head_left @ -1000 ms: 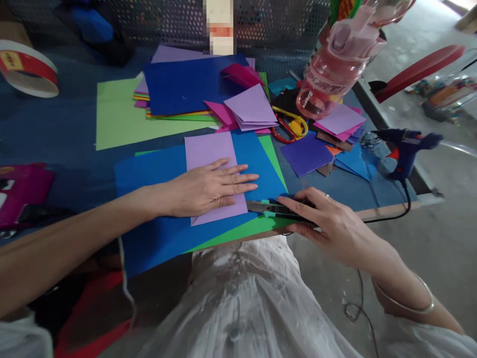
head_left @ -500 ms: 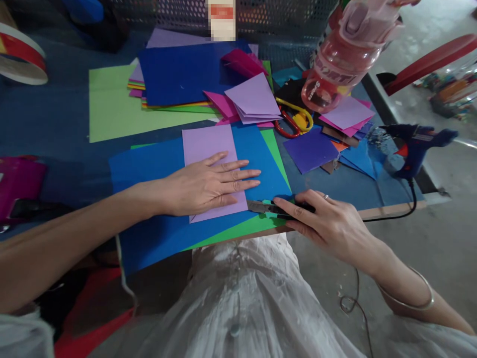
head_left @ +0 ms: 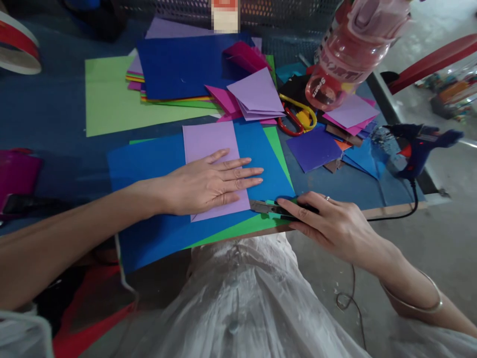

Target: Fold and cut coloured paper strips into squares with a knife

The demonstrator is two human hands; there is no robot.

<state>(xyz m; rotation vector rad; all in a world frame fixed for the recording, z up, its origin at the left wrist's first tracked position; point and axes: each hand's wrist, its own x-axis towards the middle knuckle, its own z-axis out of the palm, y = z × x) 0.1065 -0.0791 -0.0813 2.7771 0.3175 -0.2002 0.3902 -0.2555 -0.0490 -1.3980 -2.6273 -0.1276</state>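
Observation:
My left hand (head_left: 208, 183) lies flat with fingers spread on a folded lilac sheet of paper (head_left: 210, 138). That sheet rests on a larger blue sheet (head_left: 149, 238), and a green sheet (head_left: 238, 229) shows beneath the blue one. In my right hand (head_left: 330, 221) is a box cutter (head_left: 274, 209), its fingers closed round the dark and teal handle. The blade points left, and its tip is at the lower right edge of the lilac paper, close to my left thumb. Part of the handle is hidden under my fingers.
Coloured sheets (head_left: 186, 67) are stacked at the back. Scissors (head_left: 298, 117) with red and yellow handles lie near a pink bottle (head_left: 343, 59). A glue gun (head_left: 417, 146) stands at the right, beside paper squares (head_left: 313, 148). A tape roll (head_left: 18, 47) is far left.
The view has shifted slightly. My left hand stays flat on the lilac paper, and the box cutter in my right hand is still at its edge, with hardly any movement.

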